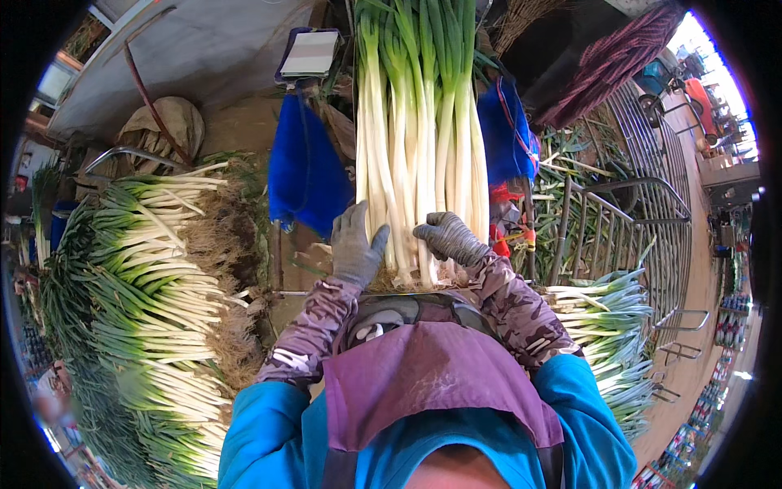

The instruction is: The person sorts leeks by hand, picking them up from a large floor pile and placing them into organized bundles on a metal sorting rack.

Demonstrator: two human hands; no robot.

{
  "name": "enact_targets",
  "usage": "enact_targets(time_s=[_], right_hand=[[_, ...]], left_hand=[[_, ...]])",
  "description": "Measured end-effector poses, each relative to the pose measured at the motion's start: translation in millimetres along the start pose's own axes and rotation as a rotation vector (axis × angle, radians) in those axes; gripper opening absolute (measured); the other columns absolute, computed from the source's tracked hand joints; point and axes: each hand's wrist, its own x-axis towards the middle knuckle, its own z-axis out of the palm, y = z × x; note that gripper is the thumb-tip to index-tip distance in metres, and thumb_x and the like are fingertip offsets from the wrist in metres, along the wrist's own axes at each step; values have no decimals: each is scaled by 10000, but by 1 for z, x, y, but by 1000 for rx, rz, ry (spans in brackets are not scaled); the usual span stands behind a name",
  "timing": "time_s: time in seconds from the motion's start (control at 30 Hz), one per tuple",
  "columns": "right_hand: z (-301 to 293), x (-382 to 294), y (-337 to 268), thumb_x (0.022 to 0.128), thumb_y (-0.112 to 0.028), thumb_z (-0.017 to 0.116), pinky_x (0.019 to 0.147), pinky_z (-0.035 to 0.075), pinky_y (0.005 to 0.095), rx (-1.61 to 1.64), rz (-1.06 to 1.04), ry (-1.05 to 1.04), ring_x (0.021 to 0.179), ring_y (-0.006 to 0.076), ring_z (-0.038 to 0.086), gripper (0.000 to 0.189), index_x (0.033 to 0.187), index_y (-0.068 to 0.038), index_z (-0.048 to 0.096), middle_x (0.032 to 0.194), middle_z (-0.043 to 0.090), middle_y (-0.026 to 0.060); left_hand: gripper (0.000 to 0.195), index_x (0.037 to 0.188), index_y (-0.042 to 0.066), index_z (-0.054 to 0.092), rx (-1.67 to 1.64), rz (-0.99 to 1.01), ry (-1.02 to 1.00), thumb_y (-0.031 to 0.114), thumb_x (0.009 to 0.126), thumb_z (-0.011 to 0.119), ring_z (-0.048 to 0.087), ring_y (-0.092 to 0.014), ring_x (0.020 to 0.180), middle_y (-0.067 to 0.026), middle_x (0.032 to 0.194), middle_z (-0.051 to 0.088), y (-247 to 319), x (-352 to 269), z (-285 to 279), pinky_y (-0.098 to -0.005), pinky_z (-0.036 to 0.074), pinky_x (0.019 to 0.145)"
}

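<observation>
A thick layer of long green onions (406,153) lies lengthwise before me, green leaves at the far end and white stalks towards me. Their root ends sit near my apron (440,367). My left hand (359,247), in a grey knitted glove, rests along the left side of the stalks. Its thumb stands apart from the fingers, and it holds nothing that I can see. Over the stalks on the right is my right hand (453,238), gloved too, its fingers curled. The fingertips reach a white stalk; whether they grip it is hidden.
A large heap of green onions (165,293), roots inward, lies on my left. More onions (602,342) are piled on my right beside a metal rack (647,183). Blue cloths (308,165) hang beside the layer. A pad of white sheets (310,54) stands at its far left.
</observation>
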Motion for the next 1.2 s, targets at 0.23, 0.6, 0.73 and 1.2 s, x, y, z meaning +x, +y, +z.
enact_targets(time_s=[0.23, 0.6, 0.73, 1.2], right_hand=[[9, -8, -1, 911, -223, 650, 432, 422, 294, 364, -40, -130, 449, 149, 531, 243, 912, 19, 631, 580, 560, 53], [-6, 4, 44, 901, -284, 668, 593, 522, 305, 152, -137, 118, 649, 127, 596, 368, 1090, 31, 670, 767, 655, 67], [5, 0, 35, 904, -264, 671, 579, 528, 300, 151, -130, 89, 629, 135, 610, 379, 1149, 25, 653, 779, 666, 72], [-1, -14, 35, 910, -175, 630, 530, 507, 296, 561, -134, -15, 564, 171, 603, 226, 994, 35, 635, 703, 639, 82]], left_hand=[[789, 1431, -51, 340, -218, -175, -92, 308, 849, 733, 586, -386, 1156, -290, 1281, 552, 22, 45, 20, -415, 460, 1002], [874, 1436, -72, 273, -138, -204, -139, 153, 780, 805, 586, -299, 1150, -248, 1250, 567, 52, 39, 30, -338, 492, 963], [845, 1407, -91, 314, -591, -322, -239, 229, 793, 798, 555, -330, 1216, -262, 1287, 555, 24, 58, 37, -361, 450, 1028], [992, 1487, -90, 153, -48, -504, -148, 192, 766, 773, 550, -397, 1231, -328, 1324, 517, 75, 65, 42, -387, 439, 1052]])
